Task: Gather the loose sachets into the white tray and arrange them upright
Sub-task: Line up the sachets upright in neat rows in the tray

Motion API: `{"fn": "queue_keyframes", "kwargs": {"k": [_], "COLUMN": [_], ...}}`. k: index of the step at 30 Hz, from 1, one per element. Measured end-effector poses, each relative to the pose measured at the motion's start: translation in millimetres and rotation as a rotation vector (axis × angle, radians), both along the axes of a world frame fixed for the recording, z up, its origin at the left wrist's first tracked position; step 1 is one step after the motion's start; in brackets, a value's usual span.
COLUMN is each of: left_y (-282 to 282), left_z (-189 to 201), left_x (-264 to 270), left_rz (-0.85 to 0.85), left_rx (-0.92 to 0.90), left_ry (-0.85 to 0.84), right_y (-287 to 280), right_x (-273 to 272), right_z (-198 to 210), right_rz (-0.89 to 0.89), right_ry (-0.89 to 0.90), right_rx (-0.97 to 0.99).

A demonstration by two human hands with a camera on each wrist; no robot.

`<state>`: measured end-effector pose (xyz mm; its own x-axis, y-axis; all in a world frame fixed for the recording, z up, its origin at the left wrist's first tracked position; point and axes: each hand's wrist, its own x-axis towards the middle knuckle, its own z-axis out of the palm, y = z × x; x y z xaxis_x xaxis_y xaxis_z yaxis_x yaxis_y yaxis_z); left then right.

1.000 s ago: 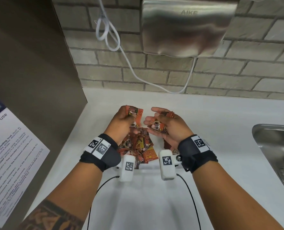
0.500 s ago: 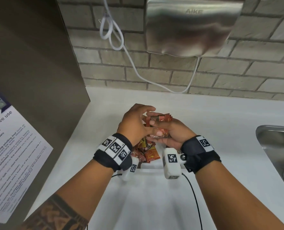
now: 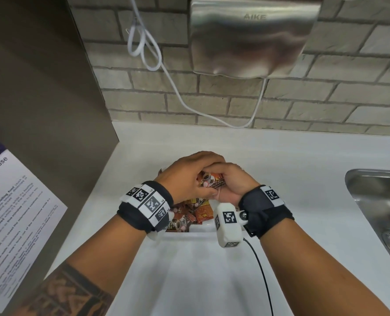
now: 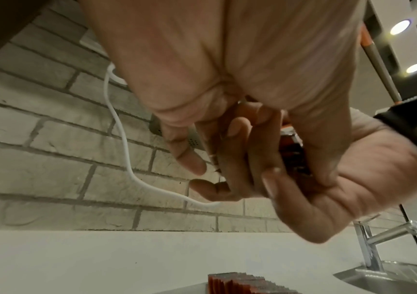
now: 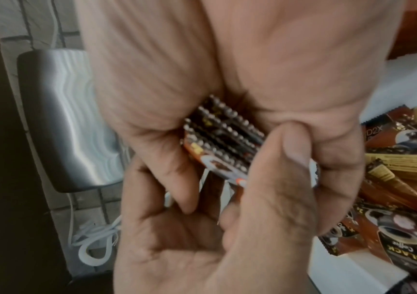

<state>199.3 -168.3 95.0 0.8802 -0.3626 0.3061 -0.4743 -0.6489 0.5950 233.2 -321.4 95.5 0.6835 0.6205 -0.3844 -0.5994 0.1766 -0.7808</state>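
Observation:
A small stack of brown-orange coffee sachets (image 3: 212, 181) is held edge-on between both hands above the white tray (image 3: 200, 231). My left hand (image 3: 196, 172) curls over the stack from the left and top. My right hand (image 3: 231, 180) grips it from the right. The right wrist view shows the stack's serrated ends (image 5: 223, 137) pinched between my palm and the other hand's thumb. Several loose sachets (image 3: 190, 215) lie jumbled flat in the tray under my wrists. A row of upright sachets (image 4: 247, 283) shows at the bottom of the left wrist view.
A steel sink (image 3: 381, 206) with a tap (image 4: 378, 242) lies to the right. A steel hand dryer (image 3: 253, 37) and its white cable (image 3: 166, 71) hang on the brick wall behind. A brown cabinet side with a paper notice (image 3: 13, 220) bounds the left.
My hands were apart, the left holding one sachet and the right holding others. They have come together, and the left now closes over the stack in the right.

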Motion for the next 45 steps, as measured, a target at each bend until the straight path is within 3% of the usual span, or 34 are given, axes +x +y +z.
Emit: {"fn": "queue_keyframes", "kwargs": {"k": [6,10,12,14,17,19,21,24,27,31,34,39,42,45], "left_y": [2,8,6,7,9,8,7,5,7,12,12,11,10,12], "left_z": [10,22,30,37,40,38,35,32,28,24,27,26,25,23], "left_x": [6,11,12,16,21,20,17,14,13,15,13,10,11,14], "left_rz": [0.009,0.018,0.040,0.101,0.142,0.071,-0.057,-0.196,-0.148,0.003,0.053,0.119,0.141,0.147], "left_rx": [0.075,0.105,0.089,-0.043,-0.475,-0.742,-0.862,-0.864,-0.830,-0.750,-0.650,-0.569,-0.494,-0.444], "left_ry": [-0.014,-0.057,-0.035,0.058,0.251,0.441,0.567,0.583,0.557,0.535,0.506,0.488,0.485,0.449], "right_y": [-2,-9,-13,-16,-19,-18,-16,-16,-18,-20,-16,-17,-16,-16], "right_x": [3,12,17,22,26,23,19,13,10,12,12,21,23,26], "right_z": [5,21,29,34,37,36,35,35,42,48,56,68,69,71], "right_rz": [-0.012,-0.047,-0.061,-0.055,0.007,0.016,-0.003,-0.054,-0.086,-0.197,-0.204,-0.054,-0.014,0.004], "right_ry": [-0.068,-0.414,-0.525,-0.537,-0.520,-0.532,-0.526,-0.476,-0.534,-0.911,-1.156,-1.141,-1.224,-1.175], "right_rx": [-0.066,-0.408,-0.455,-0.446,-0.393,-0.343,-0.288,-0.186,-0.363,-0.772,-0.822,-0.839,-0.909,-0.884]}}
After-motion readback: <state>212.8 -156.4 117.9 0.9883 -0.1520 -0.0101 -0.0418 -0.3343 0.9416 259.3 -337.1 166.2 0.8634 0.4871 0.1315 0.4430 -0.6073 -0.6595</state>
